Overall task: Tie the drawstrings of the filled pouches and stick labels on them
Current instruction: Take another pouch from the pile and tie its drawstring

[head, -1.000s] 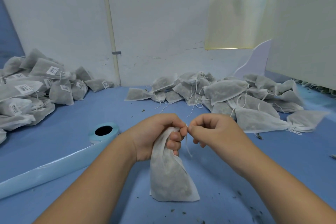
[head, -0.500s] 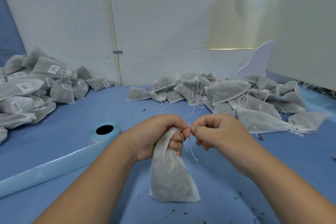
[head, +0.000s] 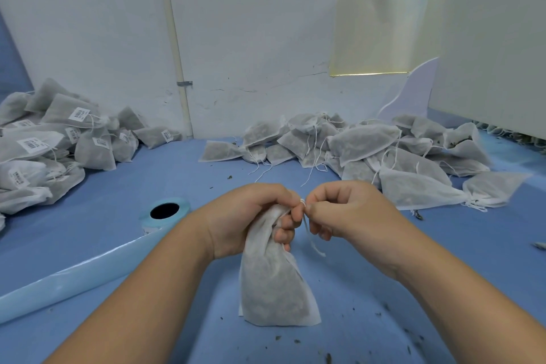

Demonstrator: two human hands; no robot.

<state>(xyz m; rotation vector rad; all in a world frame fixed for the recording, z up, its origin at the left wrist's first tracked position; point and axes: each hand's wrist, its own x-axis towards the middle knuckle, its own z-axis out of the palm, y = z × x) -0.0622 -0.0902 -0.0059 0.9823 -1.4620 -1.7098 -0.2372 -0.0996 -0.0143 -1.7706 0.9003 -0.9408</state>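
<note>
Both hands work the drawstring at the neck of a filled pouch
The left hand (head: 251, 216) grips the gathered neck of the pouch (head: 274, 287), which stands near centre on the blue table (head: 118, 201); the right hand (head: 345, 210) pinches the drawstring (head: 313, 242), its knot hidden between the fingertips, loose end blurred, forearms cut off

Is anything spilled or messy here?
Yes. Small dark bits lie scattered on the blue table, mostly at the near edge, right of the held pouch. They look like spilled filling. A few more lie near the unlabelled pile.
</note>
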